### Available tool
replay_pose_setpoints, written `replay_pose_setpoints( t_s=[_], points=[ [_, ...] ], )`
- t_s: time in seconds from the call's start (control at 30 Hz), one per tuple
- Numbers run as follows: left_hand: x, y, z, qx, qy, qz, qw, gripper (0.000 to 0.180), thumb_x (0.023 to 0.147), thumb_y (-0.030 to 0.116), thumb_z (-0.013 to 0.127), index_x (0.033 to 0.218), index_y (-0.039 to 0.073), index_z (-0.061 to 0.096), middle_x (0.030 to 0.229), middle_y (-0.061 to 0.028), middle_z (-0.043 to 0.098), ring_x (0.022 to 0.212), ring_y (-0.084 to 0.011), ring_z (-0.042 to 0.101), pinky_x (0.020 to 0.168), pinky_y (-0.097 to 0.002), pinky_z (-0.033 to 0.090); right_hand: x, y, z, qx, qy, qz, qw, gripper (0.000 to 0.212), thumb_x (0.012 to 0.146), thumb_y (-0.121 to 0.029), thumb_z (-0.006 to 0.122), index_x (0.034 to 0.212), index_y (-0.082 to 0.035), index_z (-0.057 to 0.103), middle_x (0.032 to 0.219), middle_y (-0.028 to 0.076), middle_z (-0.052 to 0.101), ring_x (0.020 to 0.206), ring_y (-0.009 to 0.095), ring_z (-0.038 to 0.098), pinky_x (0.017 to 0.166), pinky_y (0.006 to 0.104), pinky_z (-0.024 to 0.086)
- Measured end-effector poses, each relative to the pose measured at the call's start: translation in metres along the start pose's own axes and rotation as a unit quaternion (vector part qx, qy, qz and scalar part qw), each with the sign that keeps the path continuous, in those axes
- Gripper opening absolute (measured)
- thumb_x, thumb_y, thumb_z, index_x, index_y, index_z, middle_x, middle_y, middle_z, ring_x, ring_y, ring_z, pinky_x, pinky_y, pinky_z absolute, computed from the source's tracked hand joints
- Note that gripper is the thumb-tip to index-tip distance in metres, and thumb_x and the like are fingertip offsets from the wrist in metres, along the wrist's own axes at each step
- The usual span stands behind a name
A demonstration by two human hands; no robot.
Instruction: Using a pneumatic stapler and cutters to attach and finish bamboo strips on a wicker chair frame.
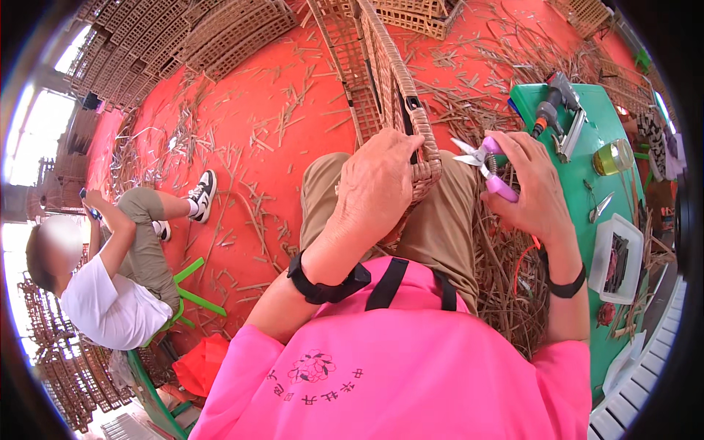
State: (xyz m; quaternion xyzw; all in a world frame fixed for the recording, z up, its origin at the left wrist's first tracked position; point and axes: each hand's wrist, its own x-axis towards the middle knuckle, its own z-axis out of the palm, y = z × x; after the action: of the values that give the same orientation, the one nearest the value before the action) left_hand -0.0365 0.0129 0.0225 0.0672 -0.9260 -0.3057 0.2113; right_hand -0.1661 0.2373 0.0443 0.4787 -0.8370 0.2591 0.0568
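A long brown woven rattan piece with a thick wrapped rim [400, 70] stands between my knees and stretches away from me. My left hand [375, 180] is closed over its near end, thumb and fingers pinching the rim at the corner. Just to the right, my right hand [539, 180] holds pruning shears [501, 188] with pinkish-purple handles and a spring between them. The shears' blades are apart and point left toward the woven corner, close to it. Whether the tips touch the weave I cannot tell.
A green table [601, 198] on the right carries a power drill [550, 110], a jar of yellowish liquid [613, 157], small scissors [601, 208] and a white plastic box [616, 260]. Cut strips [506, 293] litter the red floor. Another person [121, 293] sits at left; woven panels [235, 37] are stacked behind.
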Motion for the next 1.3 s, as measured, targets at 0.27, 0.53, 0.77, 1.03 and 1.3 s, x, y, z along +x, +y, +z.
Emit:
replay_pose_setpoints(
  t_s=[0.27, 0.53, 0.77, 1.03, 1.3],
  points=[
    [0.003, 0.003, 0.001, -0.052, -0.002, 0.003, 0.999, 0.023, 0.092, 0.0, 0.054, 0.109, 0.004, 0.068, 0.098, -0.0137, 0.066, 0.092, -0.0323, 0.068, 0.079, -0.0385, 0.054, 0.021, 0.007, -0.005, -0.108, -0.055, -0.08, 0.989, 0.062, 0.071, -0.02, 0.08, 0.128, -0.005, 0.059, 0.11, 0.014, 0.059, 0.107, 0.033, 0.056, 0.097, 0.0438, 0.043],
    [0.012, 0.003, 0.003, -0.117, -0.018, -0.05, 0.992, 0.015, 0.094, 0.002, 0.055, 0.103, 0.003, 0.067, 0.094, -0.0127, 0.064, 0.088, -0.0277, 0.066, 0.079, -0.0363, 0.051, 0.036, 0.005, -0.015, -0.125, -0.081, -0.092, 0.985, 0.055, 0.068, -0.02, 0.081, 0.118, -0.006, 0.062, 0.1, 0.012, 0.057, 0.1, 0.031, 0.056, 0.09, 0.0426, 0.042],
    [0.011, 0.0, 0.004, -0.092, -0.014, -0.029, 0.995, 0.014, 0.094, 0.001, 0.056, 0.103, 0.004, 0.066, 0.094, -0.0122, 0.061, 0.087, -0.0281, 0.064, 0.078, -0.0364, 0.051, 0.045, 0.0, -0.025, -0.18, -0.105, -0.14, 0.968, 0.045, 0.07, -0.022, 0.08, 0.108, -0.007, 0.062, 0.094, 0.012, 0.055, 0.096, 0.031, 0.056, 0.09, 0.0426, 0.043],
    [0.008, -0.002, 0.004, -0.056, 0.003, 0.01, 0.998, 0.015, 0.093, 0.0, 0.055, 0.101, 0.005, 0.066, 0.094, -0.0115, 0.058, 0.084, -0.0285, 0.062, 0.076, -0.0372, 0.05, 0.053, -0.003, -0.031, -0.286, -0.082, -0.223, 0.928, 0.042, 0.069, -0.023, 0.081, 0.1, -0.006, 0.059, 0.093, 0.012, 0.055, 0.097, 0.029, 0.056, 0.093, 0.0417, 0.043],
    [0.006, -0.003, 0.008, -0.094, 0.031, -0.019, 0.995, 0.018, 0.091, -0.001, 0.057, 0.108, 0.004, 0.064, 0.096, -0.0104, 0.058, 0.089, -0.0216, 0.062, 0.082, -0.0336, 0.051, 0.059, -0.006, -0.031, -0.437, -0.078, -0.284, 0.85, 0.033, 0.068, -0.023, 0.081, 0.089, -0.009, 0.061, 0.079, 0.007, 0.058, 0.08, 0.023, 0.059, 0.082, 0.0353, 0.045]
  ],
)
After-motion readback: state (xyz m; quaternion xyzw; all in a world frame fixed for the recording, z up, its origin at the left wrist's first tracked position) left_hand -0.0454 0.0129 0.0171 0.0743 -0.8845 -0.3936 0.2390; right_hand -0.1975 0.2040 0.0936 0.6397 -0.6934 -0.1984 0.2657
